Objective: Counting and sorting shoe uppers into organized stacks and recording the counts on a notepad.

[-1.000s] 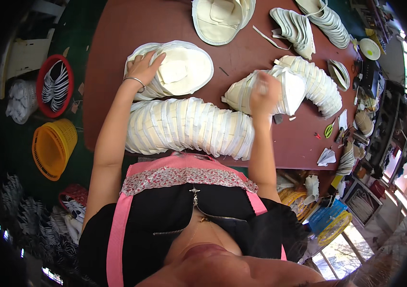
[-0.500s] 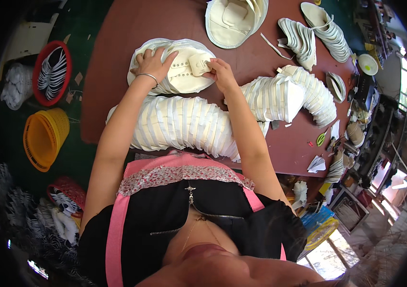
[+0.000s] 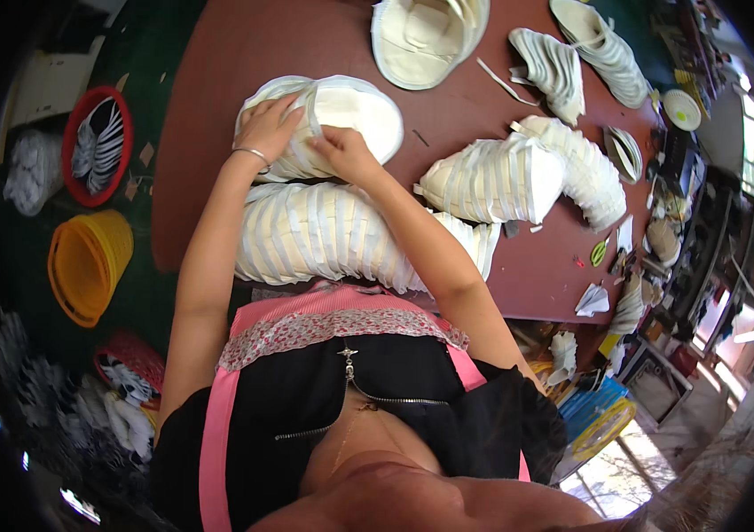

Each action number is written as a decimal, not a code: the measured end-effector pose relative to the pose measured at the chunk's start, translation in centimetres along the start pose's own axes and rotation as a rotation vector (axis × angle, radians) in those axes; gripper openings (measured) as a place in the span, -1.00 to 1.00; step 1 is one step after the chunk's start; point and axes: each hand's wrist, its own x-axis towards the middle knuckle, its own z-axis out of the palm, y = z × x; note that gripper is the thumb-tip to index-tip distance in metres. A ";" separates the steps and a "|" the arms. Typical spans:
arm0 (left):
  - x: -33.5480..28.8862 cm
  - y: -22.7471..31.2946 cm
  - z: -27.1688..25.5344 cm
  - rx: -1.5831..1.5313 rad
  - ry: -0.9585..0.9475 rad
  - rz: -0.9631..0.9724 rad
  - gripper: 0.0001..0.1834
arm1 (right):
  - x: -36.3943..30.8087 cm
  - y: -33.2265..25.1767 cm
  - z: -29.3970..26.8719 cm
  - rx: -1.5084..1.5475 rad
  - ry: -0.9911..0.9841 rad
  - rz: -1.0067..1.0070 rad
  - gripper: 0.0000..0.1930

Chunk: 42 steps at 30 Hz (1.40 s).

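A pile of cream canvas shoe uppers (image 3: 366, 113) with pale grey edging lies on the reddish-brown table, its rounded toe pointing right. My left hand (image 3: 263, 137), with a bracelet at the wrist, rests over the left part of the top upper, fingers stretched across the cloth. Over the middle of the same upper, my right hand (image 3: 346, 152) has its fingers bent and closed on the fabric; its fingertips are partly hidden. Nearer to me, a long row of nested uppers (image 3: 315, 232) lies beneath my right forearm.
More nested uppers (image 3: 492, 182) lie to the right, with another stack (image 3: 426, 49) at the far edge. Green-handled scissors (image 3: 600, 253) are on the table's right side. A red basket (image 3: 124, 168) and a yellow basket (image 3: 120, 257) stand at left.
My right hand has moved left and inward from the upper's tongue to its middle. The tongue and eyelet rows no longer show; the smooth toe faces up now. My left hand stays on the pile.
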 end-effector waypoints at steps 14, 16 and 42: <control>0.7 -2.7 1.1 0.046 0.091 0.038 -0.39 | -22.9 4.5 -28.8 -0.825 0.382 0.323 -0.72; 0.7 -2.8 1.3 0.036 0.095 0.025 -0.40 | -22.2 3.5 -25.7 -1.080 0.751 -0.157 -0.70; -0.3 0.2 0.6 0.046 0.052 -0.138 -0.49 | 2.8 4.1 -4.1 0.923 0.291 0.311 -0.72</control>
